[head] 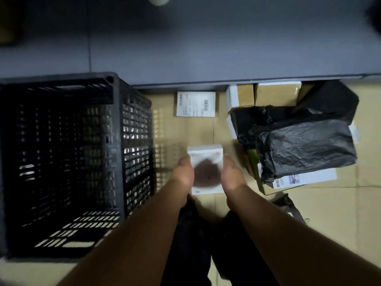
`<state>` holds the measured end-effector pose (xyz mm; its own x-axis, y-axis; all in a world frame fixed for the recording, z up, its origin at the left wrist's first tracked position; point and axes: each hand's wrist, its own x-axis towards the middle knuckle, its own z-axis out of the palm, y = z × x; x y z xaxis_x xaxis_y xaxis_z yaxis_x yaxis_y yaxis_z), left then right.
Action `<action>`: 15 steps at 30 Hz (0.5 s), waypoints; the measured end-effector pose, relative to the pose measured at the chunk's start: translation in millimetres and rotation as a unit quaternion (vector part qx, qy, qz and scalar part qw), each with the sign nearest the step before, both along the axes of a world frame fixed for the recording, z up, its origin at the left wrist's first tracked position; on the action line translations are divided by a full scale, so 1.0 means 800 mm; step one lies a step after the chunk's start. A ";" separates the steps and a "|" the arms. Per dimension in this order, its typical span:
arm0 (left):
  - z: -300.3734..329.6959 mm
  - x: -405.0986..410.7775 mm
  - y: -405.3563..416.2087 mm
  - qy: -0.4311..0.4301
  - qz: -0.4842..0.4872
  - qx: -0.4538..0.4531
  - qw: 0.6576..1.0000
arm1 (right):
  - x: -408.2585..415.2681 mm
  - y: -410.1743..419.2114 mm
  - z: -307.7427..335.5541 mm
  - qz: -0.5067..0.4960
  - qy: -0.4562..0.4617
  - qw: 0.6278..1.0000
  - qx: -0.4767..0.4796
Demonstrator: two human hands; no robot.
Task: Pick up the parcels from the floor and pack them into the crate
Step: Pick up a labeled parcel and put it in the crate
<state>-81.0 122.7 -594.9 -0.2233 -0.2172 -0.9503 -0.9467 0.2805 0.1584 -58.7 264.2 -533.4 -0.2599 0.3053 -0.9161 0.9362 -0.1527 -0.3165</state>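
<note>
Both hands — left hand [182,172], right hand [232,174] — are gripping a white box [206,168], fingers clamped on its sides. The crate [115,112] is looking empty — other parcels [305,145] are lying on the floor [329,213].

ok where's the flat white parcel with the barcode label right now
In the head view, the flat white parcel with the barcode label lies on the cardboard-covered floor, centre frame, between the black plastic crate on the left and the small brown cardboard boxes on the right.

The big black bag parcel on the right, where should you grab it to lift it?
Probably with both hands on its two short ends, coming from above. The black bag parcel is long and bulky, lying tilted on top of other parcels, so one hand likely would not span it. The loose plastic may slip, so get the fingers under the firm edges instead of pinching wrinkles.
</note>
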 end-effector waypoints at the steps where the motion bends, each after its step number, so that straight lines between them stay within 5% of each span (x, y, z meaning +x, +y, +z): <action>1: 0.007 0.003 -0.007 0.003 0.027 0.013 1.000 | 0.000 -0.002 0.023 -0.006 -0.003 1.000 -0.001; 7: 0.237 -0.014 0.002 0.015 0.068 0.065 0.995 | 0.007 -0.009 0.167 -0.047 0.013 0.999 -0.020; 15: 0.421 -0.011 -0.008 0.100 0.069 0.026 0.992 | 0.004 -0.014 0.345 -0.104 0.006 0.994 -0.035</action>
